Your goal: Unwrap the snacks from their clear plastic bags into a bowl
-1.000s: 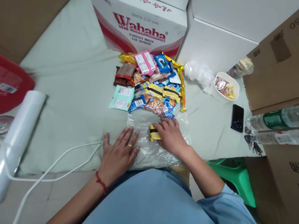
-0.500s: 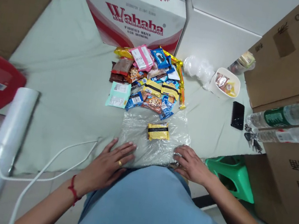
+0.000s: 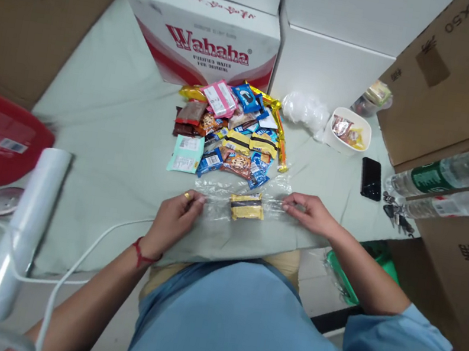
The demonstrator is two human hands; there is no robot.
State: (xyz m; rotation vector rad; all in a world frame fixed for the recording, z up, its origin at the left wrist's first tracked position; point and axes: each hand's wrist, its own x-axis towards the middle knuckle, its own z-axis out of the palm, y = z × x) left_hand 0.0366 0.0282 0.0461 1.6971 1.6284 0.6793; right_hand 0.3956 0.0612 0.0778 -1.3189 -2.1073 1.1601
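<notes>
Snack packet (image 3: 247, 207) mid-frame is yellow with a black band; the film (image 3: 219, 212) over it's clear. Box (image 3: 202, 44) up top is white with red swooshes; stool (image 3: 363, 269) lower right is green.

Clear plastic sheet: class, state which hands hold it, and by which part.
Both hands: the left hand pinches the clear plastic sheet at its left edge, the right hand at its right edge.

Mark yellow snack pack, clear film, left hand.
yellow snack pack (image 3: 247, 206), head view, middle of the wrapper.
clear film (image 3: 216, 207), head view, stretch left of the pack.
left hand (image 3: 173, 219), head view, back of the hand.
</notes>
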